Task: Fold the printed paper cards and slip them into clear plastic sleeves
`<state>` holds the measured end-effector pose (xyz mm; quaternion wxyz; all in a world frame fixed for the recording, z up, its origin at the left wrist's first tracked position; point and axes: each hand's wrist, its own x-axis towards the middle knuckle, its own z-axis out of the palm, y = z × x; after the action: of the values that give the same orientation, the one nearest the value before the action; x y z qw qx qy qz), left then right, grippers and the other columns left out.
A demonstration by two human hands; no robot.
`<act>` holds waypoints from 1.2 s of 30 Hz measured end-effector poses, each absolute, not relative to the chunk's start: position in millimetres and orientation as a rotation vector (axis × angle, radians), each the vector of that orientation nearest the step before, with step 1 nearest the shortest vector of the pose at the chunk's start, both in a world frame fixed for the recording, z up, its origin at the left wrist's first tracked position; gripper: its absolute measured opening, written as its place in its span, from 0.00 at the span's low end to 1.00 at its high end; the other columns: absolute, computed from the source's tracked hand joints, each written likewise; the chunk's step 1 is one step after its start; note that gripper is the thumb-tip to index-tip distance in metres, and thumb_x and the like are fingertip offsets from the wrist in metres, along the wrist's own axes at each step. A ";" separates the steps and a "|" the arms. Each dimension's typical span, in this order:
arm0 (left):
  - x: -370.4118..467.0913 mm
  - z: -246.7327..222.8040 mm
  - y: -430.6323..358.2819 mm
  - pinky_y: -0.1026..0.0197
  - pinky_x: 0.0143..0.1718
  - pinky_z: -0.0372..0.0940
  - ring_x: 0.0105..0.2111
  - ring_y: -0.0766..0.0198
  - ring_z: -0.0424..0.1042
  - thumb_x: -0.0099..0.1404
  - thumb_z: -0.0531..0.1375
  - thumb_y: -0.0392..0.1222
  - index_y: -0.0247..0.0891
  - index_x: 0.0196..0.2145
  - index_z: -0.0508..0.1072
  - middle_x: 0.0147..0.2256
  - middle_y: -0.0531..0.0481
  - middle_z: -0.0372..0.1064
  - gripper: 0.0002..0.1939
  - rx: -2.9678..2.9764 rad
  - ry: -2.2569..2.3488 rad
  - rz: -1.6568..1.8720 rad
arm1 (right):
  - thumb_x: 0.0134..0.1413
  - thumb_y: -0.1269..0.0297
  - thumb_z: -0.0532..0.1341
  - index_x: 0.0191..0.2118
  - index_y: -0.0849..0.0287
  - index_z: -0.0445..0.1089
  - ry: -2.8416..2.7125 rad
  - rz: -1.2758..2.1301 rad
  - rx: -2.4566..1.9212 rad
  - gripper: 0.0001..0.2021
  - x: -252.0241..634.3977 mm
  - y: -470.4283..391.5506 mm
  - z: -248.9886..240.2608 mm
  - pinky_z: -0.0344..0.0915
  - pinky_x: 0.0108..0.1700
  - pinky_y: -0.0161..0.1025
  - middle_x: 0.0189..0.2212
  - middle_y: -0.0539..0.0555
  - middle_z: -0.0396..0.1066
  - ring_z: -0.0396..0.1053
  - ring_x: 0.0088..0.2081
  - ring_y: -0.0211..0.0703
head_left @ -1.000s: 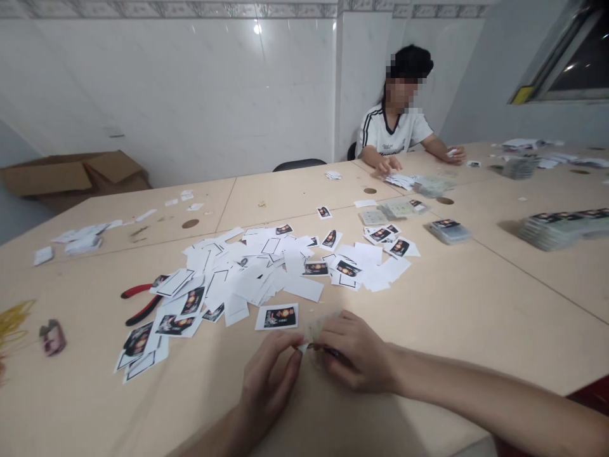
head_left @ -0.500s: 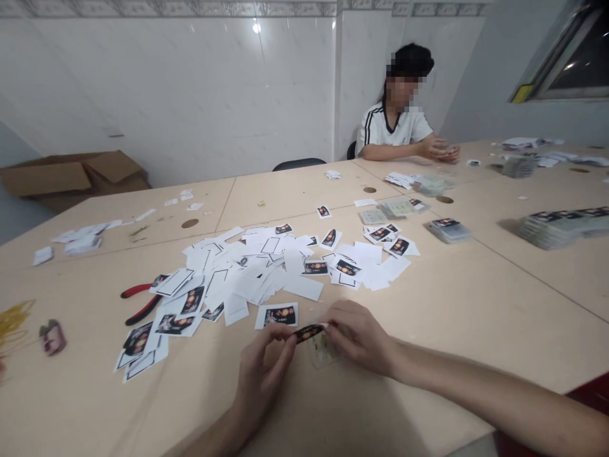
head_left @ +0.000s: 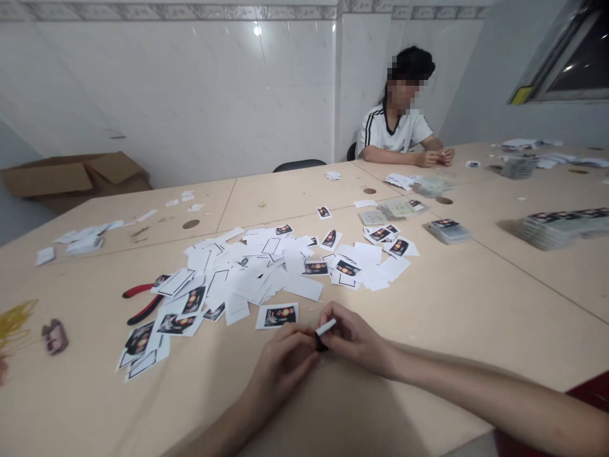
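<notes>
Between my hands is a small black printed label (head_left: 321, 343) with a white strip (head_left: 326, 327) standing up at its top edge. My left hand (head_left: 288, 358) is closed, its fingertips pinching the label's left side. My right hand (head_left: 349, 333) pinches the white part from the right. Whether the white strip is the label's backing or a folded end, I cannot tell. Just beyond my fingers lies a white card with a black print (head_left: 278, 315). Behind it spreads a loose pile of white cards (head_left: 261, 266), some showing black prints, others blank or framed.
Red-handled pliers (head_left: 143, 311) lie left of the pile, near a pinkish object (head_left: 54, 337) and yellow strands (head_left: 16, 324). Stacks of clear packets (head_left: 547, 230) stand on the right. Across the table (head_left: 451, 304) sits a person (head_left: 397, 130). A cardboard box (head_left: 76, 178) is at the back left.
My left hand has moved right, closer to my right hand. The label has turned, so its white strip now points up. The clear packet under my hands is now mostly hidden.
</notes>
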<state>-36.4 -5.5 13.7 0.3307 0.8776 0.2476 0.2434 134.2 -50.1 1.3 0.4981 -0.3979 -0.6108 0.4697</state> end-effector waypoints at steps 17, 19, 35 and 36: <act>-41.0 9.5 -15.7 0.64 0.32 0.65 0.30 0.64 0.69 0.50 0.60 0.38 0.39 0.34 0.62 0.30 0.51 0.67 0.13 2.644 0.663 1.001 | 0.48 0.72 0.55 0.31 0.60 0.65 -1.972 0.609 -1.135 0.03 132.0 -57.0 9.0 0.57 0.31 0.31 0.26 0.49 0.61 0.59 0.28 0.34; -41.4 10.8 -16.6 0.64 0.31 0.65 0.30 0.65 0.69 0.52 0.58 0.35 0.39 0.33 0.63 0.29 0.51 0.68 0.08 2.645 0.671 0.975 | 0.49 0.69 0.56 0.30 0.60 0.65 -1.950 0.617 -1.158 0.02 131.8 -57.7 9.4 0.56 0.30 0.30 0.25 0.48 0.61 0.59 0.27 0.33; -42.0 10.7 -12.0 0.65 0.32 0.67 0.30 0.67 0.71 0.54 0.53 0.31 0.39 0.39 0.60 0.29 0.53 0.70 0.13 2.454 0.744 0.922 | 0.46 0.75 0.53 0.41 0.59 0.62 -1.964 0.539 -1.166 0.13 135.9 -54.1 6.3 0.58 0.34 0.33 0.28 0.50 0.67 0.63 0.30 0.36; -41.9 10.5 -12.2 0.65 0.33 0.67 0.30 0.68 0.71 0.54 0.53 0.30 0.39 0.39 0.60 0.29 0.53 0.70 0.14 2.465 0.726 0.915 | 0.46 0.75 0.53 0.39 0.59 0.62 -1.997 0.498 -1.159 0.12 136.0 -54.3 6.1 0.58 0.34 0.33 0.28 0.50 0.67 0.63 0.30 0.36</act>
<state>-41.9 -12.2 10.5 0.2053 0.8844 0.2606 0.3283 136.0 -54.3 6.1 0.3801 -0.4539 -0.7820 0.1949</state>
